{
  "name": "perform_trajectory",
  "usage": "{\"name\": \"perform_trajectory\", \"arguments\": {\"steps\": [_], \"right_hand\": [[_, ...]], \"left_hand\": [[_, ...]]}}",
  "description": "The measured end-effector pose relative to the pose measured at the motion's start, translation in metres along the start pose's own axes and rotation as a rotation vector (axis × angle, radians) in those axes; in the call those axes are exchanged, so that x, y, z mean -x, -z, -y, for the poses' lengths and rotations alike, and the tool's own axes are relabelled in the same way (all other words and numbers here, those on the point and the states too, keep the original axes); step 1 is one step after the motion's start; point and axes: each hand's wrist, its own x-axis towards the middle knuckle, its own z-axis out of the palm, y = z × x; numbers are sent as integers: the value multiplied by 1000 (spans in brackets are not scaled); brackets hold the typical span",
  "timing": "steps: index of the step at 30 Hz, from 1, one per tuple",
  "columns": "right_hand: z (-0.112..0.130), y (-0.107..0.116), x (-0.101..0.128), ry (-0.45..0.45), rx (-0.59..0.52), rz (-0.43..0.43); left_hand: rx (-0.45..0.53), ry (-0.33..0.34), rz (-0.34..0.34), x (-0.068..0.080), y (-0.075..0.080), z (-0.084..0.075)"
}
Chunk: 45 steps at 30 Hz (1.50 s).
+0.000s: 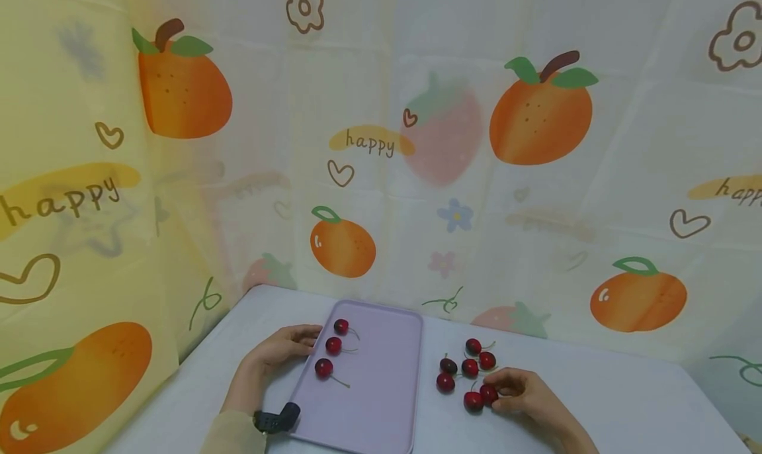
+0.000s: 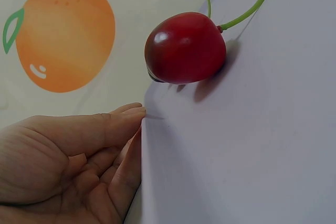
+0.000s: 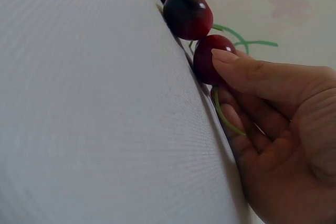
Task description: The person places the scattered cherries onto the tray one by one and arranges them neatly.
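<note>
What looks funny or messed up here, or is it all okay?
Nothing really stands out: I see no spill or damage. Three cherries lie along one side of the purple tray, loose cherries lie beside it, and the right hand pinches another cherry.

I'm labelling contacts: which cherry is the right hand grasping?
Of those beside the tray, the near-right cherry in the head view; it alone is pinched by the right hand.

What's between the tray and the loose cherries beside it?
Nothing: in the head view, only a bare strip of table separates the tray from the cherries.
</note>
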Motion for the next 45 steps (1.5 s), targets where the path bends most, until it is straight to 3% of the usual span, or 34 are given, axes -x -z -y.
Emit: {"name": "perform_trajectory", "arguments": {"steps": [31,45], "right_hand": [[1,0,-2,-74,23,-50],[14,1,2,-75,91,-155]], "left_hand": [[-5,9,-13,2,-1,1],[1,42,-51,1,-2,0]]}}
